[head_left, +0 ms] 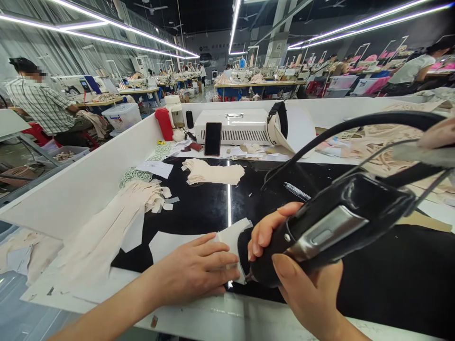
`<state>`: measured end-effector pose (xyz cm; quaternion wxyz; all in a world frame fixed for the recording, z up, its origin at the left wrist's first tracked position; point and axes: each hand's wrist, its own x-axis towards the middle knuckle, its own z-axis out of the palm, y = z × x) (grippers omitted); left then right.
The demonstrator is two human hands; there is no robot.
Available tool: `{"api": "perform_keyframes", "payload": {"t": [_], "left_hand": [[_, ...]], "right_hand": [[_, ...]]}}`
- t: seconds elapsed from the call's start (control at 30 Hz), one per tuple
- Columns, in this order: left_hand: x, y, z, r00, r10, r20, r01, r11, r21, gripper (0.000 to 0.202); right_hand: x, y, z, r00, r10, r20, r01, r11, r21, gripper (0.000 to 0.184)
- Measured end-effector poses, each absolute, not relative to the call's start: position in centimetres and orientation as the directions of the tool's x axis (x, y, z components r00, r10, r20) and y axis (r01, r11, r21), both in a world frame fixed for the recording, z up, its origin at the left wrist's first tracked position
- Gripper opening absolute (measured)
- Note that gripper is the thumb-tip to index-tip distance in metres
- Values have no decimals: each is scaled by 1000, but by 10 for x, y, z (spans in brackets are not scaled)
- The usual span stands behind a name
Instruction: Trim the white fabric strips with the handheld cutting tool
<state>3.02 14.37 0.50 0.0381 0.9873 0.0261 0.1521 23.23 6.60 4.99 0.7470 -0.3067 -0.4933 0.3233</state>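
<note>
At far left, a fanned heap of cream cut pieces lies soft and ragged on the glossy black desk; the left hand rests flat, fingers spread, pressing a pale fabric piece near the front edge; a second, neater stack and one dark phone sit behind; the right hand is wrapped tight round a black handheld tool, nose at that piece's edge, thick cable arching above.

Open lane for you: bare black surface beyond left hand. Left side blocked by fabric pile, white wall. Right, cable from tool arches across over pen.
</note>
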Motion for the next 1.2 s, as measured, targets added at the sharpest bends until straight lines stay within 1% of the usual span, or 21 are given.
{"api": "perform_keyframes", "payload": {"t": [0.23,0.4,0.57,0.67,0.73,0.97,1.07,1.2], "left_hand": [[31,146,4,962,104,251,57,-981,186,30],[29,146,5,968,114,223,69,-977,201,29],[28,146,8,969,164,185,123,-968,218,36],[28,146,8,966,174,191,128,-964,231,38],[28,146,8,963,171,206,121,-964,238,37],[19,138,18,976,136,172,75,-945,319,31],[20,137,24,972,140,191,77,-949,307,29],[37,144,23,950,162,266,97,-966,240,26]], "right_hand": [[232,65,49,305,795,525,-199,592,-781,34],[232,65,49,312,793,523,-190,591,-784,35],[232,65,48,325,789,521,-159,588,-793,34],[236,65,45,307,803,510,-164,573,-803,33],[242,68,45,299,809,506,-173,568,-805,34],[270,94,52,472,748,467,-136,585,-800,34],[276,104,50,492,730,475,-117,596,-795,37],[275,113,45,486,724,489,-114,608,-786,37]]}}
